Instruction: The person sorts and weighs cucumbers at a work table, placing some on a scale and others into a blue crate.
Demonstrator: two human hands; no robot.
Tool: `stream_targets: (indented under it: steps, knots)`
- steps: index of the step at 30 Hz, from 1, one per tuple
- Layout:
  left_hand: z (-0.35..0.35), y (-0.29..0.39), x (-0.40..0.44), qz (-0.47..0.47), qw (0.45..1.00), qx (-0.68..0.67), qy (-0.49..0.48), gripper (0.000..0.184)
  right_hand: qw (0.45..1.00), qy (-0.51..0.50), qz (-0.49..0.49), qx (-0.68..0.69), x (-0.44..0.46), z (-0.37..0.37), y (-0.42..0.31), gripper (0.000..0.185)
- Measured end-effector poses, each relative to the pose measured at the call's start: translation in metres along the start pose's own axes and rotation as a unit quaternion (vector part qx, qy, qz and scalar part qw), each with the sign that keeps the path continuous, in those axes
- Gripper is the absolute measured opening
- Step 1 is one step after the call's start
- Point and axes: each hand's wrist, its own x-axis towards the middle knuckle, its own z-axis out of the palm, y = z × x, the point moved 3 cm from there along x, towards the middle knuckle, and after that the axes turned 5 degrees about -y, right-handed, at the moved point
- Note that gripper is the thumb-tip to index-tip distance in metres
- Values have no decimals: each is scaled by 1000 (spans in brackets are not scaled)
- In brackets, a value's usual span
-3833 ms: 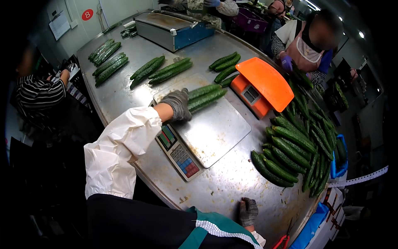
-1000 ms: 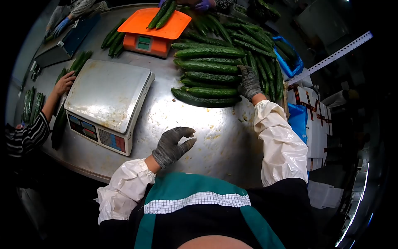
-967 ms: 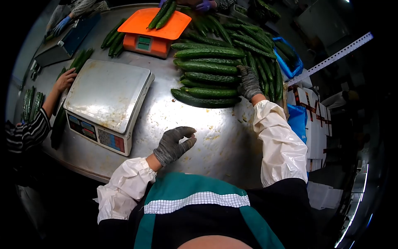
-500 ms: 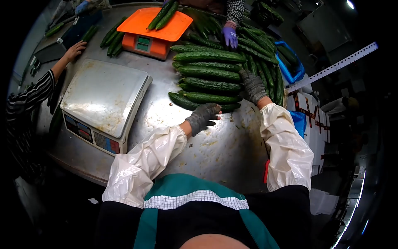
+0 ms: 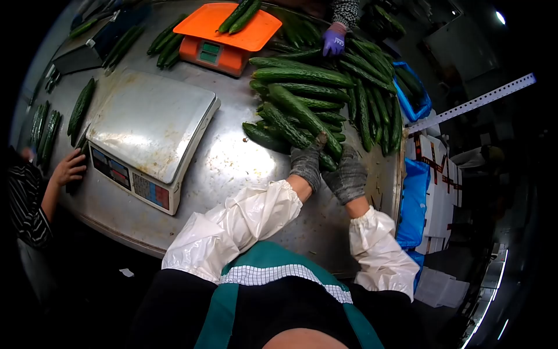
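Metal worktable, surface marked with debris. Two spiny cucumbers lie aslant over the near side of the cucumber pile. The left hand is clamped on the left one near its near end; the right hand touches the near ends, its closure impossible to tell. Step in hand, as judged: drawing the pair together. Any lift calls for even support of both. Far side: a co-worker's purple-gloved hand at the pile. Left: platform scale; far left, orange scale. Undersides and right fingertips are hidden; the co-worker is cut off.
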Motion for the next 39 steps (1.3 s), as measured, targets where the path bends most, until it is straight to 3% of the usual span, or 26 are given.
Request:
stream_targets:
  steps: [2, 3, 6, 9, 14, 16, 20, 23, 26, 29, 34, 38, 39]
  knots:
    - [-5, 7, -9, 39, 997, -26, -61, 54, 992, 9, 45, 115, -15, 0, -10, 64]
    - [-9, 12, -12, 40, 997, -26, -61, 54, 992, 9, 43, 116, -23, 8, -14, 64]
    - [-14, 24, -21, 16, 990, 18, -137, 39, 957, 26, 51, 284, -40, 29, -23, 53]
    - [-22, 29, -23, 23, 987, 42, -156, 37, 958, 66, 36, 278, -52, 46, -31, 53]
    - [-32, 48, -43, -6, 978, 61, -202, 36, 929, 21, 28, 368, -79, 51, -47, 72]
    - [-40, 54, -51, -63, 967, 30, -244, 39, 880, 9, -43, 473, -92, 53, -55, 80]
    - [-64, 81, -81, -77, 953, 148, -252, 42, 861, -90, -40, 499, -115, 61, -55, 76]
    - [-94, 82, -94, -114, 940, 200, -250, 42, 850, -190, -7, 491, -126, 66, -67, 62]
    - [-125, 79, -98, -132, 955, 193, -182, 42, 872, -222, -37, 435, -135, 81, -77, 62]
    - [-142, 81, -100, -166, 960, 135, -183, 41, 874, -281, -58, 393, -133, 72, -85, 63]
    - [-149, 85, -100, -197, 962, 89, -167, 38, 843, -411, -18, 345, -122, 65, -95, 58]
    - [-141, 90, -100, -171, 969, 77, -162, 37, 849, -313, -70, 419, -123, 89, -94, 58]
    - [-141, 92, -100, -173, 968, 69, -167, 37, 807, -316, -53, 496, -123, 93, -93, 57]
